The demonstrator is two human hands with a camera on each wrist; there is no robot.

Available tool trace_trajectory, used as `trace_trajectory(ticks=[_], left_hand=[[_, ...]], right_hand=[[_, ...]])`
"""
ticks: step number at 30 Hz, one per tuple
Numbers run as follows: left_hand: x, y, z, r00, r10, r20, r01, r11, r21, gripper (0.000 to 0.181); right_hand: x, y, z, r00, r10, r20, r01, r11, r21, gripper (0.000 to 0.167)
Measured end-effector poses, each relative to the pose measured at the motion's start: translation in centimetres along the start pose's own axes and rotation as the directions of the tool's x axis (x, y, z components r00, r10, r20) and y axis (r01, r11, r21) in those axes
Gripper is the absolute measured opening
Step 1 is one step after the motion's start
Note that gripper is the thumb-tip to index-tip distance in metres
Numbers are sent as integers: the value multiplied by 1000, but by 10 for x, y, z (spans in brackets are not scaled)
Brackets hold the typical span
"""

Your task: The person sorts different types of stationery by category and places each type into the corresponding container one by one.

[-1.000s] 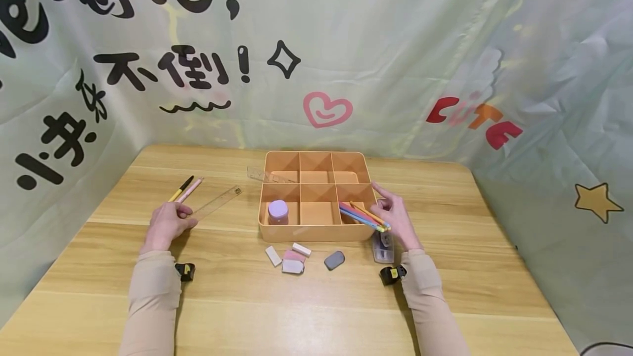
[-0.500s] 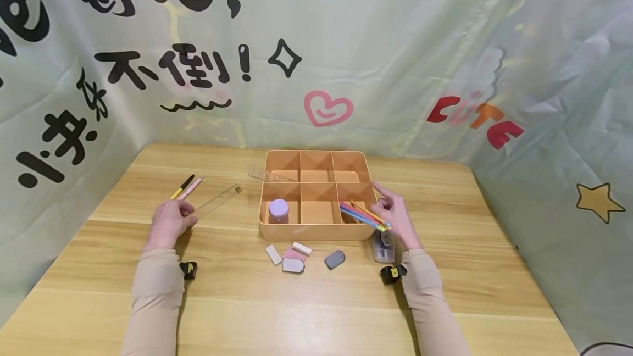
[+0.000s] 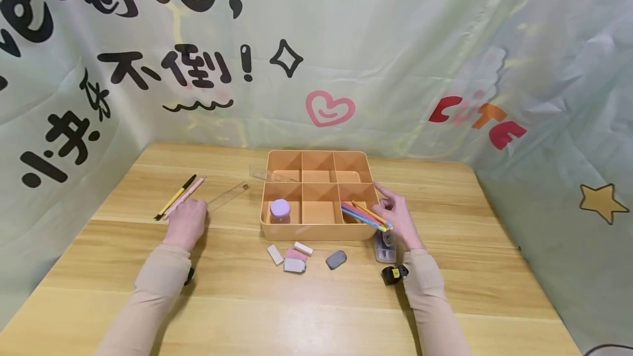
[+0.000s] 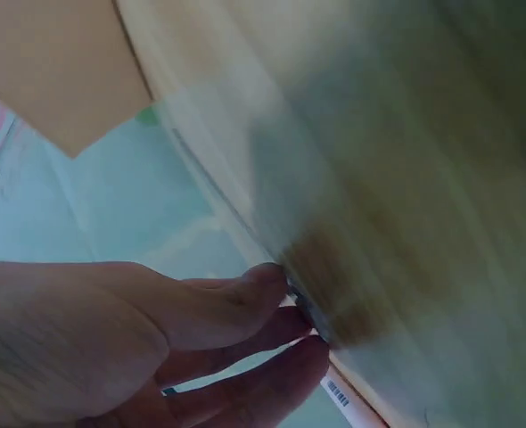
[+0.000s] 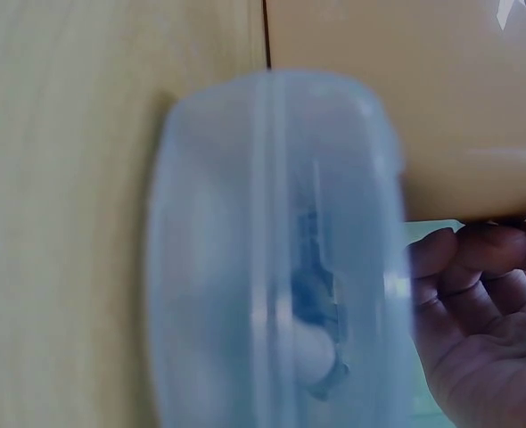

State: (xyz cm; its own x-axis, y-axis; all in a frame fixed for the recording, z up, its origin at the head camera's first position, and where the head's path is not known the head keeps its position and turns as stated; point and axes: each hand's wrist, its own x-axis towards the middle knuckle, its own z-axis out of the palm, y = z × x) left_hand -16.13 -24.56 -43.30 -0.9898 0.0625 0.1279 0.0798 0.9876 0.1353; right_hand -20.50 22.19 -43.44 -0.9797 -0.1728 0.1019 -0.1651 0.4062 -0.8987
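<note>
My left hand (image 3: 187,224) pinches the near end of a clear ruler (image 3: 229,195) between thumb and fingertips, just above or at the table. In the left wrist view the thumb (image 4: 267,283) and fingers meet at its thin edge. My right hand (image 3: 400,218) rests its fingertips against the right side of an orange six-compartment organizer box (image 3: 316,233). Several colored pencils (image 3: 363,215) lean out of its front right compartment, beside that hand. Below it lies a small clear plastic case (image 5: 272,250), large in the right wrist view.
A bottle (image 3: 279,211) with a lilac cap stands in the front left compartment. Another clear ruler (image 3: 269,174) leans out of the back left one. Several erasers (image 3: 294,265) lie before the box. A yellow-black pen (image 3: 175,198) and a pink pen (image 3: 185,196) lie left.
My left hand has moved right and turned, shifting the ruler slightly rightward and uncovering more of the two pens. My right hand stays at the box.
</note>
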Motion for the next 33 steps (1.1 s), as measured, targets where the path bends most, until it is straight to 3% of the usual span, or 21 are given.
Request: trace_trajectory(ticks=[4, 7, 10, 13, 19, 24, 29, 33], left_hand=[[2, 1, 0, 992, 125, 7, -126, 989, 79, 19], [4, -1, 0, 967, 254, -5, -251, 957, 147, 27], [6, -4, -2, 942, 335, 1, -330, 926, 184, 28], [10, -8, -5, 923, 385, 24, -381, 902, 201, 27], [14, -12, -8, 911, 406, 75, -413, 894, 174, 24], [14, -11, -8, 917, 394, 65, -399, 903, 159, 24], [16, -5, -10, 962, 273, 9, -272, 956, 111, 25], [20, -2, -12, 976, 217, -13, -216, 975, 57, 26]], right_hand=[[1, 0, 1, 1000, -2, -2, 2, 1000, -3, 65], [1, -1, 1, 1000, -4, -9, 4, 1000, -12, 64], [1, -2, 0, 1000, -11, -10, 11, 1000, -19, 64], [0, -2, 0, 1000, -17, -13, 16, 1000, -24, 64], [0, -2, 0, 1000, -14, -8, 13, 1000, -21, 64], [0, -2, 0, 1000, 1, -7, -1, 1000, -14, 65], [0, -1, -1, 1000, -2, -5, 2, 1000, -14, 65], [0, 0, -1, 1000, -10, 2, 10, 1000, -19, 65]])
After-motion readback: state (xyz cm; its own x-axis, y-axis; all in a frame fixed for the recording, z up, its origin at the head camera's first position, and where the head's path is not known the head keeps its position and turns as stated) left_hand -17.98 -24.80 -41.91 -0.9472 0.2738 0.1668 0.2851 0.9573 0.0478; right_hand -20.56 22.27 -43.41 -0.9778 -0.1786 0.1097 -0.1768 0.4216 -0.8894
